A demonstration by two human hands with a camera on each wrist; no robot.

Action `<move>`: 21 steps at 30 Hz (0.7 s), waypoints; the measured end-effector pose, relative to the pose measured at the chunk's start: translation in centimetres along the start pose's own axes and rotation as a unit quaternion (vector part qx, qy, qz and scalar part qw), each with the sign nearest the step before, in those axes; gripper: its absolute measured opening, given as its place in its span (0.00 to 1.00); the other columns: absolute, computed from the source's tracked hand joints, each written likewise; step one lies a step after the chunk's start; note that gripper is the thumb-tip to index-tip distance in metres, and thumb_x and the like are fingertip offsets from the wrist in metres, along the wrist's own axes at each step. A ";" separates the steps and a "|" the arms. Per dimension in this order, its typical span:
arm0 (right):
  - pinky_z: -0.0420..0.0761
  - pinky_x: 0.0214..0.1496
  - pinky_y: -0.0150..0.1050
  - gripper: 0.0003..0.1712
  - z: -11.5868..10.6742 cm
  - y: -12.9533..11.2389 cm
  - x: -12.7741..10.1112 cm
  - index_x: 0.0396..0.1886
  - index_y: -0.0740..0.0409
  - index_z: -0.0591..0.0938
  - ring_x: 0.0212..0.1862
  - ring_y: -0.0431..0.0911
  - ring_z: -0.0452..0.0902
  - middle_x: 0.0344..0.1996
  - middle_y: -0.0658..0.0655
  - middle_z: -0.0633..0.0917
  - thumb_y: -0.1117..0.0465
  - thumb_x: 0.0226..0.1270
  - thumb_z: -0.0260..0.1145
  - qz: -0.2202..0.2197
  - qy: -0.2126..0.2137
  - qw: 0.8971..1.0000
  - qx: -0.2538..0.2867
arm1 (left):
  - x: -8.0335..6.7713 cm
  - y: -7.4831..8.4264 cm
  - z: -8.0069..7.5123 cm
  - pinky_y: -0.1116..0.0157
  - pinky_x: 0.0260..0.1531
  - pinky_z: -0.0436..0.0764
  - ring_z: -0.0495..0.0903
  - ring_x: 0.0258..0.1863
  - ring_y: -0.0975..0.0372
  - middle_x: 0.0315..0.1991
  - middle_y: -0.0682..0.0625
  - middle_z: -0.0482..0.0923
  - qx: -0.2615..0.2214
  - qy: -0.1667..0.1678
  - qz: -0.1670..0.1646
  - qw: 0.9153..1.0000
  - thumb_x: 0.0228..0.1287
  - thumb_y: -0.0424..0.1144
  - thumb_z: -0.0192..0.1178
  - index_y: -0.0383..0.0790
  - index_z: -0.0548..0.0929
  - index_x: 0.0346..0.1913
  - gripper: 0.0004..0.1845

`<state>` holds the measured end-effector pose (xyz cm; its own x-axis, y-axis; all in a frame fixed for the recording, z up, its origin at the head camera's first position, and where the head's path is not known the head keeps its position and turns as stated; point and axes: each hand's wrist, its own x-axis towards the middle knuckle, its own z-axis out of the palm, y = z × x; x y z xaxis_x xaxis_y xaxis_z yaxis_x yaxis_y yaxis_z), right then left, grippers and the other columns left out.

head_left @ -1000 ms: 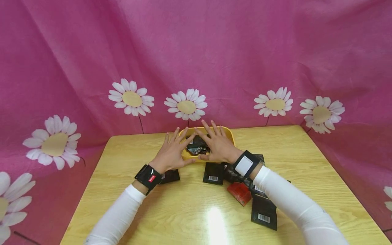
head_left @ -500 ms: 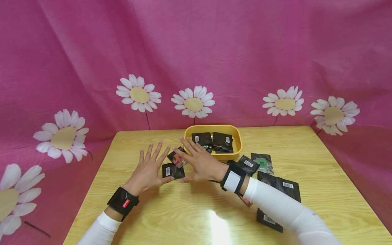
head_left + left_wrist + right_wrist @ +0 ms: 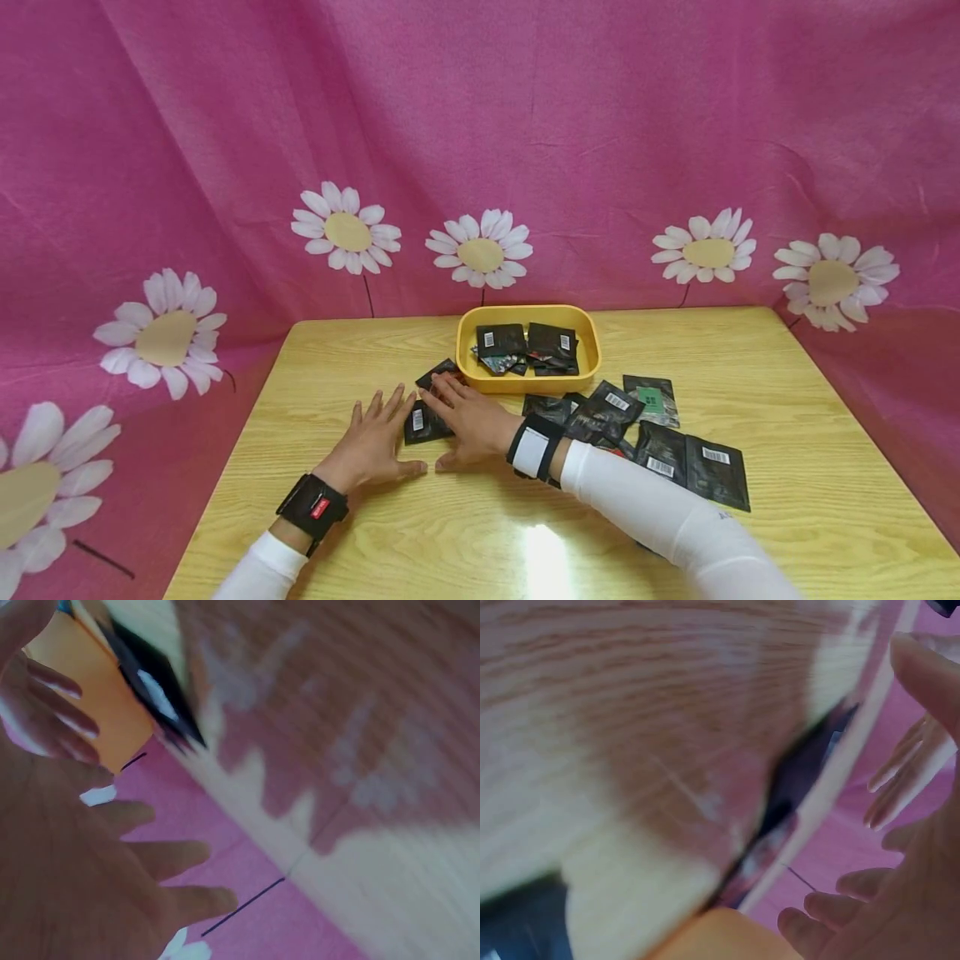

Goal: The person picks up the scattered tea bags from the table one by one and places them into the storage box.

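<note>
The person's left hand (image 3: 369,446) lies flat on the light wooden counter (image 3: 465,533), fingers (image 3: 390,406) straight and spread, holding nothing; its fingertips sit just beside a small black foil sachet with a white barcode label (image 3: 420,423). The left wrist view is blurred and shows only the spread fingers (image 3: 161,855), the counter edge and a dark packet shape. Close to the right, the right hand (image 3: 467,421) also rests palm down with straight, relaxed fingers (image 3: 442,392), which cover part of that sachet and touch a second black sachet (image 3: 437,374) lying just behind it, near the tray's left front corner. Whether they press on it cannot be told, and the right wrist view is too blurred to help. Both wrists wear black bands, and the sleeves are white. Further right and towards the back stands a shallow yellow plastic tray (image 3: 465,379) with several black sachets inside. To the right of the right forearm a scatter of black sachets (image 3: 652,433) lies on the counter, some overlapping, one with a green label (image 3: 651,400). Behind the counter hangs a pink cloth printed with white daisies (image 3: 225,125)
</note>
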<state>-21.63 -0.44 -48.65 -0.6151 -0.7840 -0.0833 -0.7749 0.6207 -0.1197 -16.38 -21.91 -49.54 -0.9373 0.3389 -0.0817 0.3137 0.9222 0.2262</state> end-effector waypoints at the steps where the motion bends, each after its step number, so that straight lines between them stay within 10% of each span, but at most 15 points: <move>1: 0.55 0.79 0.47 0.65 0.2 0.1 0.2 0.80 0.51 0.48 0.80 0.57 0.44 0.79 0.63 0.48 0.29 0.52 0.69 0.003 -0.004 1.000 -0.003 | 0.2 0.0 0.1 0.31 0.68 0.48 0.47 0.76 0.37 0.79 0.42 0.46 -0.012 -0.010 0.001 1.000 0.49 0.67 0.68 0.44 0.52 0.78 0.59; 8: 0.55 0.78 0.50 0.54 1.2 0.5 0.8 0.78 0.53 0.57 0.79 0.54 0.49 0.78 0.61 0.56 0.33 0.60 0.65 -0.001 -0.022 0.999 -0.025 | 1.2 0.3 0.7 0.38 0.72 0.53 0.57 0.76 0.46 0.76 0.43 0.60 -0.018 -0.029 0.017 0.999 0.55 0.61 0.68 0.40 0.60 0.76 0.51; 21: 0.70 0.68 0.50 0.31 1.7 0.2 1.1 0.65 0.48 0.77 0.68 0.47 0.70 0.65 0.51 0.77 0.41 0.65 0.66 -0.038 0.040 0.994 -0.098 | 2.0 1.3 1.6 0.55 0.38 0.81 0.83 0.36 0.55 0.37 0.47 0.85 0.068 0.108 0.091 0.988 0.55 0.36 0.67 0.37 0.86 0.43 0.12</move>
<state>-22.18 -1.19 -50.41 -0.5568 -0.8306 -0.0023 -0.8285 0.5552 0.0726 -17.59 -19.71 -50.99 -0.8694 0.4675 0.1601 0.4839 0.8711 0.0836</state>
